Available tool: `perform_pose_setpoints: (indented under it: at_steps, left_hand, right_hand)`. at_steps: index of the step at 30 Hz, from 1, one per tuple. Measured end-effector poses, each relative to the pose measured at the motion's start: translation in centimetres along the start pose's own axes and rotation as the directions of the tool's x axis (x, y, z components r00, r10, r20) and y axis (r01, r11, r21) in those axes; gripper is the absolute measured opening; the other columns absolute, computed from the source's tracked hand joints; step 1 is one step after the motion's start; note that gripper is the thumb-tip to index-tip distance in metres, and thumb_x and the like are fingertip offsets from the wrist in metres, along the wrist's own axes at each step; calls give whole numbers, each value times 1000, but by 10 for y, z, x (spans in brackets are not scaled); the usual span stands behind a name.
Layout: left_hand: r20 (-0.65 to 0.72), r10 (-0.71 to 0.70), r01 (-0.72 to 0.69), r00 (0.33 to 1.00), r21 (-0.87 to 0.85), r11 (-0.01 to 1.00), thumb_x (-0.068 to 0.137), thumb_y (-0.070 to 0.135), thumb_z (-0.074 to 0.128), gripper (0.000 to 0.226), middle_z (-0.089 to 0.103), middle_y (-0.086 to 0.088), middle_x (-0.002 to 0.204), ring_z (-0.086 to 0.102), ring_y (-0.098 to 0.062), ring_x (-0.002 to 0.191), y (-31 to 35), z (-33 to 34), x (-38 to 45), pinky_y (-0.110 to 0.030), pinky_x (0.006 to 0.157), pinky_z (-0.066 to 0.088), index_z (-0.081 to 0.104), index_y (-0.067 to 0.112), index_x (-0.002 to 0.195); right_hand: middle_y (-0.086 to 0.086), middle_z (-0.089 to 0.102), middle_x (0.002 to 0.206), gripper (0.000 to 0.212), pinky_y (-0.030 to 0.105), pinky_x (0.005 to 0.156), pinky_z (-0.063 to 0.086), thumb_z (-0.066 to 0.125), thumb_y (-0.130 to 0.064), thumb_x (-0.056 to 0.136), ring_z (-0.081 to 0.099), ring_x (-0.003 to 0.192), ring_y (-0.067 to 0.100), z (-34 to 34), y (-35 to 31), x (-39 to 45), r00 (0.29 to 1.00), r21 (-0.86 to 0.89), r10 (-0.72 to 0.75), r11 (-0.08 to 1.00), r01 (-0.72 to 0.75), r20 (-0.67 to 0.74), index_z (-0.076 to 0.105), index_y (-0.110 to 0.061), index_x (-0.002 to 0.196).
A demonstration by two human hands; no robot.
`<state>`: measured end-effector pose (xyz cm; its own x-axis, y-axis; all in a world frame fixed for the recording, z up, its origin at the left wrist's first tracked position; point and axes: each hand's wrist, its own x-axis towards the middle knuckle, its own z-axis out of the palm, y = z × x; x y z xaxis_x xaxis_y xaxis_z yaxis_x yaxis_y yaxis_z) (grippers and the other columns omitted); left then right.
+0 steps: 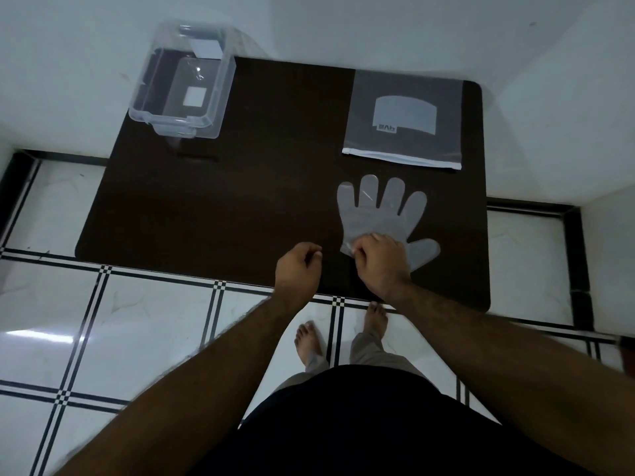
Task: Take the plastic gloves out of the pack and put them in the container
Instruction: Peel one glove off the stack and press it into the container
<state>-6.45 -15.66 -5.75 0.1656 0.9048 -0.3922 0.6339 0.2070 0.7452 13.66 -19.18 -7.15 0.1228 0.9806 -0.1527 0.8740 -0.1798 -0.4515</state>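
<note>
A clear plastic glove (381, 211) lies flat on the dark table (240, 201), fingers pointing away from me. My right hand (381, 261) rests on its cuff end and pinches the cuff's left corner. My left hand (298, 269) hovers just to the left, fingers curled, holding nothing I can see. The flat zip pack (405, 121) lies beyond the glove at the back right. The clear container (182, 87) stands open at the table's back left corner.
White walls close in behind and to the right of the table. The tiled floor with black lines and my bare feet (309, 341) show below the table's near edge.
</note>
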Motion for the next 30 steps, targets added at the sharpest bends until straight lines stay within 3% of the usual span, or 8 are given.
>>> perform_pose_setpoints:
  at_steps: [3,6,9,16,24,30]
  left_hand:
    - [82,-187,201,979,-242,949,107,18,63,15,76,-3,112,74,-15,102,10,8,14,-33,89,64,74,19,116]
    - [265,-396,476,879,-526,705,106,16,67,14,78,-15,114,78,-25,104,29,13,23,-35,87,66,74,8,116]
    - [380,-428,572,820,-571,588,102,20,76,26,79,-18,111,79,-28,102,45,15,29,-34,83,66,73,1,119]
    - [419,-440,608,794,-526,595,89,-2,81,25,83,-16,101,80,-25,92,62,19,35,-35,79,68,76,-2,113]
    - [364,-464,589,808,-489,643,93,-3,77,16,81,-16,102,79,-24,90,57,23,39,-33,76,67,77,1,108]
    - [299,-432,524,851,-408,748,92,-1,78,10,81,-14,100,80,-23,92,44,25,39,-31,76,67,79,4,101]
  right_hand:
    - [-11,58,93,6,46,89,54,61,-28,100,59,91,15,-2,3,-1,999,85,18,996,-15,-33,61,-31,96]
    - [-9,62,94,6,43,88,53,62,-26,100,59,91,14,-5,7,-4,998,165,22,986,-11,-64,62,-29,96]
    - [-6,62,92,5,40,83,52,62,-21,101,57,88,14,-7,9,-8,996,210,-30,977,48,-89,64,-22,95]
    - [-9,56,89,15,38,81,50,53,-31,100,54,85,12,-7,13,-8,991,203,-60,976,83,-117,62,-21,93]
    - [-4,59,91,6,36,82,51,62,-17,101,56,87,14,-7,20,-8,986,263,-33,962,75,-160,61,-19,95]
    - [2,64,94,4,32,81,54,64,-15,103,61,89,17,-7,24,-13,987,370,48,929,14,-156,65,-13,100]
